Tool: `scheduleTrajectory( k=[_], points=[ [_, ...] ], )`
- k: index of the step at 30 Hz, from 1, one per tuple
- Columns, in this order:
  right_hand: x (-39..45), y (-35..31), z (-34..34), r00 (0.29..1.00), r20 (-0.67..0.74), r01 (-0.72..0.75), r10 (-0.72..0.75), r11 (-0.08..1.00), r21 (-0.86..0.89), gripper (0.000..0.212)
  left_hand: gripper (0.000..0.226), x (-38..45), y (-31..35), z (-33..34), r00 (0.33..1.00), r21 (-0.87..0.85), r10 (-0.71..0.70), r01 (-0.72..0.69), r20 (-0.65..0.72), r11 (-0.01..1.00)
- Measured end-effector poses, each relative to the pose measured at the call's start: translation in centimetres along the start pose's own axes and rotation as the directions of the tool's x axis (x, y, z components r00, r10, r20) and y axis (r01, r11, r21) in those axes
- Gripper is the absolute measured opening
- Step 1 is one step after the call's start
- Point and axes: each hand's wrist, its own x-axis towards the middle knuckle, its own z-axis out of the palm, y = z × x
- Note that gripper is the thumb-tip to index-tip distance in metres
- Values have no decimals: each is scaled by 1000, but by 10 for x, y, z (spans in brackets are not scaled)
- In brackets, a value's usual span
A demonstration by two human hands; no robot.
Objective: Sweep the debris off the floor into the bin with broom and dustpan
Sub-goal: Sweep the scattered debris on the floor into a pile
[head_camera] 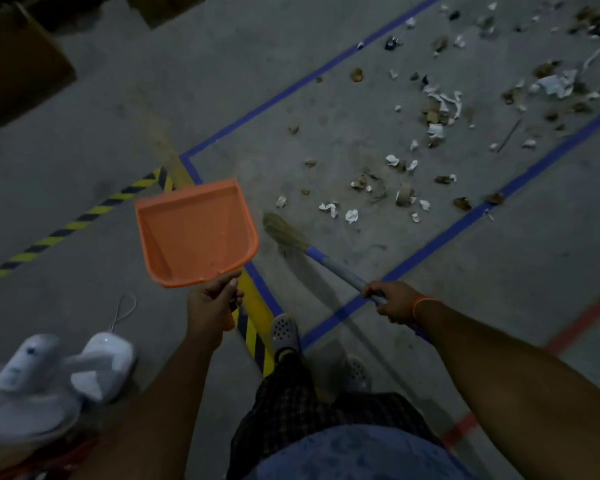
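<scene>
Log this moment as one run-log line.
left hand holds orange plastic dustpan, empty | right hand grips blue-handled straw broom | scattered paper debris unswept | bin unseen

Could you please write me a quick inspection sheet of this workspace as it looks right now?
Surface: grey concrete floor with blue tape lines, a yellow-black hazard stripe and a red line.
Job's things: orange dustpan held up, empty; broom head low beside it; debris scattered inside the blue outline; bin not in view.
Clutter: cardboard boxes upper left; white devices lower left.
Grippers: left hand grips the dustpan handle; right hand grips the broom handle.
Cables: thin white cord by the devices.
Surroundings: dim light.
</scene>
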Motion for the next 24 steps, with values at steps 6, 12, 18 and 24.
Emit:
scheduleTrajectory(
  k=[6, 12, 18, 24],
  points=[
    [-2, 14, 26, 987, 158, 27, 4, 982, -189, 35, 23, -39, -10, 11, 1000, -2, 22, -22, -20, 1000],
    [-2, 23, 35, 991, 116, -42, 69, 974, -221, 30, 23, -53, -16, 14, 999, -29, 19, -20, -30, 999],
    [-2, 41, 7, 988, -104, -130, 114, 979, -159, 27, 20, -60, -14, 12, 999, -55, 22, -24, -31, 998],
    [-11, 53, -1, 966, -250, -88, 66, 993, -78, 30, 23, -71, -6, 15, 998, -90, 38, -42, -49, 995]
  ],
)
